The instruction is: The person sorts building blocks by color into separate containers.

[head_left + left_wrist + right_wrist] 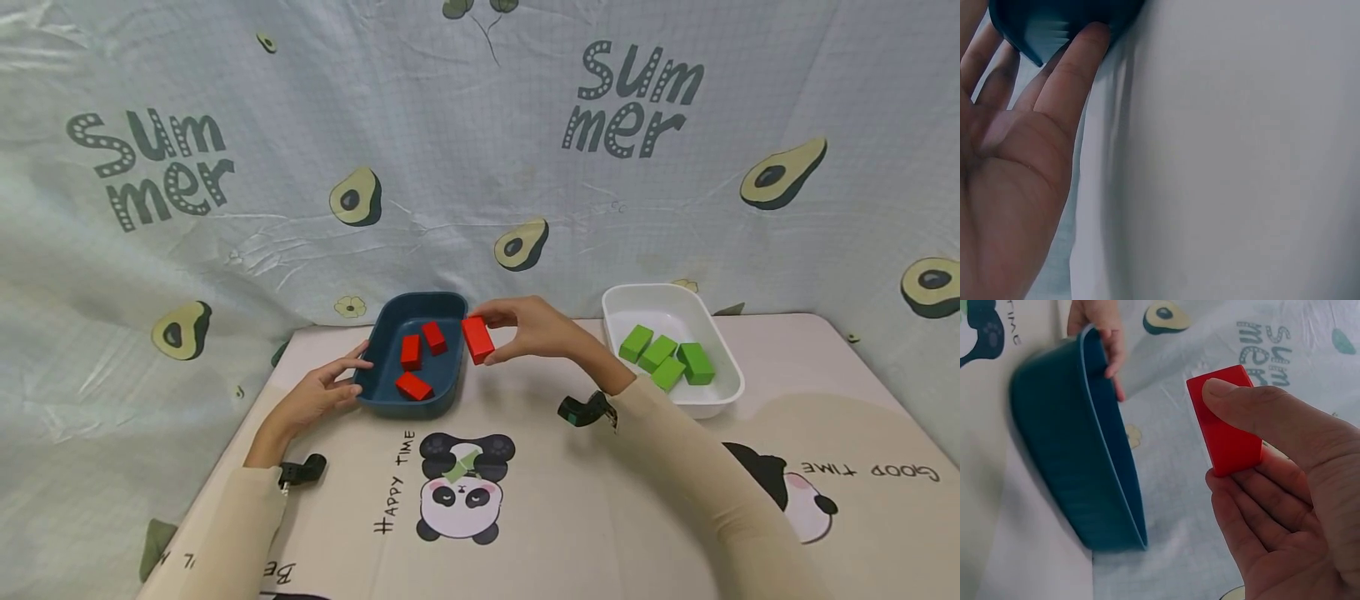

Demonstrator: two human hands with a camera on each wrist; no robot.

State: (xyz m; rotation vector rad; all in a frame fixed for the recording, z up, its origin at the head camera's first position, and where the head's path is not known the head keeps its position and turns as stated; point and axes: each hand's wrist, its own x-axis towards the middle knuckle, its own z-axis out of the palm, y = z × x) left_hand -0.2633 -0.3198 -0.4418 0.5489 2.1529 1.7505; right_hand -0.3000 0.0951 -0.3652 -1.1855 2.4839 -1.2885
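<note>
Above the right rim of a dark blue container (454, 385), my right hand (540, 329) pinches a red block (478, 340) between thumb and fingers. In the right wrist view the thumb lies on one face of this block (1232, 434) and the fingertips support its lower end. Three other red blocks (411, 352) lie inside the container. My left hand (322, 393) rests against the container's left side, its fingers spread and fairly straight at the rim. The left wrist view shows the thumb touching the blue wall (1054, 25); some fingertips are partly hidden.
A white container (720, 398) with several green blocks (660, 352) stands at the right, behind my right forearm. The table is covered by a pale cloth with printed pandas (460, 500). A patterned fabric sheet (450, 167) hangs just behind both containers.
</note>
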